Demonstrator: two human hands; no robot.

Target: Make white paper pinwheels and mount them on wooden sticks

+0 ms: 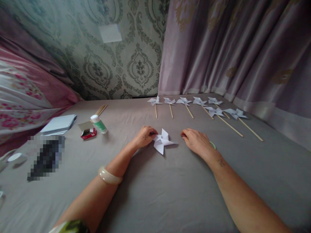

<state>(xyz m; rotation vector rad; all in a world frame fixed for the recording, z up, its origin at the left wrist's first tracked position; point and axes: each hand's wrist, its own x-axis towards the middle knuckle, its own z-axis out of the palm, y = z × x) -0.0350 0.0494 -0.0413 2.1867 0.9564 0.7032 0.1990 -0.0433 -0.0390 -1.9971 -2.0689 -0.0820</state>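
Observation:
A folded white paper pinwheel [162, 141] without a stick lies on the grey cloth in front of me. My left hand [145, 137] has its fingers closed on the pinwheel's left point. To the right of the pinwheel and apart from it, my right hand [195, 141] is closed with the fingertips pinched together. Something small and dark shows at those fingertips, too small to name. Part of a green ring [213, 145] shows by the right wrist; whether it is worn or lies behind, I cannot tell.
Several finished pinwheels on sticks [215, 112] lie at the back right. On the left are a glue stick [99, 124], a small open red box [88, 133], wooden sticks [101, 110], a stack of paper [59, 124] and a blurred dark object [46, 158]. Curtains [218, 48] hang behind.

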